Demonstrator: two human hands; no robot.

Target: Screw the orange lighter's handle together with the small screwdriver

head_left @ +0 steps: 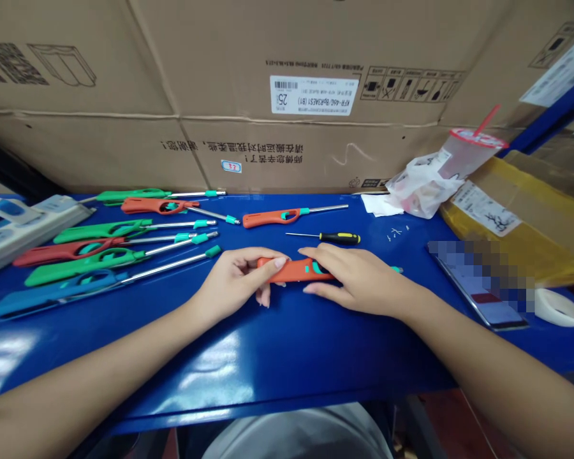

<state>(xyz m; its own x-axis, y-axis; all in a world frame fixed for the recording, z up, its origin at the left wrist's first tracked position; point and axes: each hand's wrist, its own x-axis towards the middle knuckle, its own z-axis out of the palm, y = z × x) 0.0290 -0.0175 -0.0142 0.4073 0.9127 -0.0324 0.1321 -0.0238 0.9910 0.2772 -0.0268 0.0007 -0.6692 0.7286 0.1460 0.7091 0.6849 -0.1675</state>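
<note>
An orange long-necked gas lighter [291,271] with teal parts lies crosswise between my two hands, just over the blue table. My left hand [239,277] grips its handle end, thumb on top and fingers curled beneath. Around its trigger part my right hand [358,277] is closed, hiding most of the neck; a teal tip shows past the wrist. Behind my hands lie a black and yellow screwdriver [339,238] and another orange lighter [277,218]. Several small screws [396,232] are scattered to the right of the screwdriver.
Several green, red and blue lighters [86,262] lie at the left beside a white power strip [43,220]. A cardboard box [220,76] walls off the back. To the right are a phone [478,287], a yellow-taped parcel [521,217], a cup in a plastic bag [469,153] and a white dish [559,308].
</note>
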